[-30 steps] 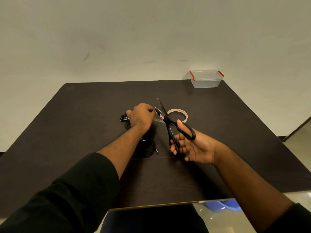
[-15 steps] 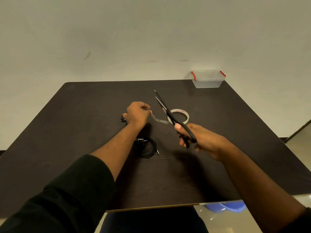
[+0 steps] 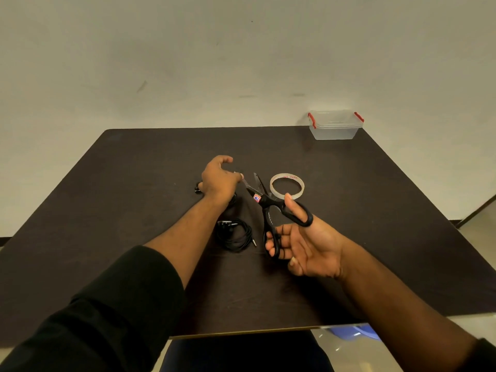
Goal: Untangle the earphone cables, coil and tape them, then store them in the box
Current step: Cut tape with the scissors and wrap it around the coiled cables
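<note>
My right hand (image 3: 308,245) holds black scissors (image 3: 271,208) by the handles, palm turned up, blades apart and pointing to the far left. My left hand (image 3: 218,179) pinches the end of a clear tape strip (image 3: 246,184) that runs toward the scissor blades. A coiled black earphone cable (image 3: 236,236) lies on the dark table (image 3: 107,210) between my forearms. Part of another earphone (image 3: 198,188) shows behind my left hand. The tape roll (image 3: 287,185) lies flat just right of the blades. A clear box (image 3: 334,124) with red clips stands at the far right corner.
A pale wall rises behind the table. A blue object (image 3: 354,332) sits on the floor below the table's near edge. A floor strip shows at the right.
My right hand has turned palm up and lowered the scissors from pointing up, with the blades now apart at the tape strip. My left hand stays in place holding the tape.
</note>
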